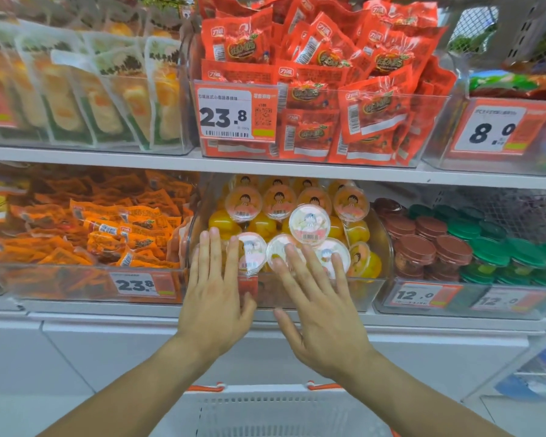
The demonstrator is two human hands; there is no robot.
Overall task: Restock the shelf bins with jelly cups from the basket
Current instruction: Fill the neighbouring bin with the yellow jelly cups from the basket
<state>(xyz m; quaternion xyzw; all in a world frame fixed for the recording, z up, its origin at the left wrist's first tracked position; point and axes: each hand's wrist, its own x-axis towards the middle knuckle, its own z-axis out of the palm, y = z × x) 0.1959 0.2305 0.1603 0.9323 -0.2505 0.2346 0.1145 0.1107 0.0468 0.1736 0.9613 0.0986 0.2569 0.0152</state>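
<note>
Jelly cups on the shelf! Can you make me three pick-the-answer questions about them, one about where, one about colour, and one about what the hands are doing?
1. Where is the bin of jelly cups?
A. on the top shelf
B. on the lower shelf, under the red snack packets
C. on the floor

2. What colour are the lidded cups just right of the jelly cup bin?
A. brown and green
B. blue and white
C. pink and yellow

3. What are the two hands doing?
A. each grips a cup
B. both are fists
C. both are open with straight fingers at the front cups

Answers:
1 B: the red snack packets sit in the bin straight above.
2 A: brown cups stand beside green cups.
3 C: the left hand and right hand show spread, straight fingers and hold nothing.
</note>
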